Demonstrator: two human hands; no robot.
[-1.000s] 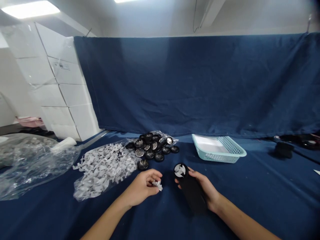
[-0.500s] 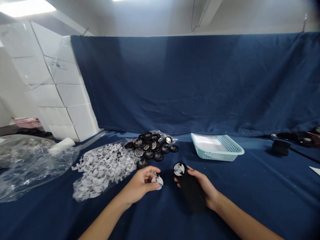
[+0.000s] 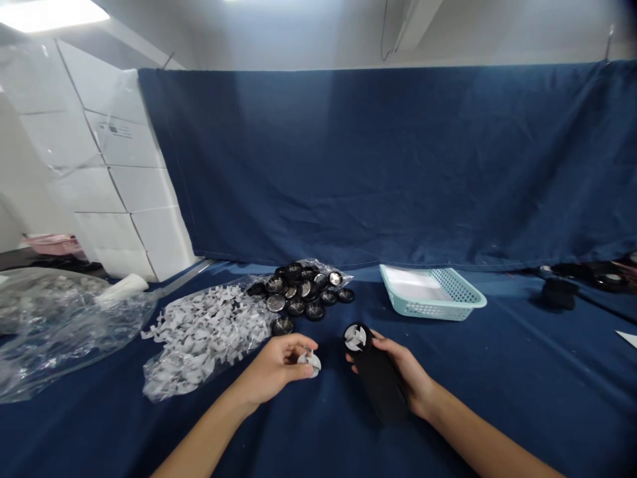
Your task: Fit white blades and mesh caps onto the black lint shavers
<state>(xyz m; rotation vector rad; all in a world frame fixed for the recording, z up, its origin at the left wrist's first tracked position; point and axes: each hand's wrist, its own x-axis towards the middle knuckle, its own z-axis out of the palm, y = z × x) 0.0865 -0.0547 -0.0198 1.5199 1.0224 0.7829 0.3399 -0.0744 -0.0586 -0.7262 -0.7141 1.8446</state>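
Observation:
Between thumb and fingers, my left hand pinches a small light-grey plastic piece, round with raised fins. My right hand is wrapped around a long black cylinder-like body. Its round end faces up toward me, and a light-grey finned insert sits inside the black rim. A gap of bare blue cloth separates the two hands. Left of my left hand lies a heap of similar grey plastic pieces on a clear bag. Beyond it is a pile of round black caps with shiny insides.
A light-blue plastic basket with white paper inside stands at the back right. Clear plastic bags cover the left side, near stacked white boxes. A blue curtain hangs behind the table. Black items lie far right.
My left hand, with the grey plastic piece, has shifted slightly left, and the piece has turned a little. My right hand and the black body stay almost where they were.

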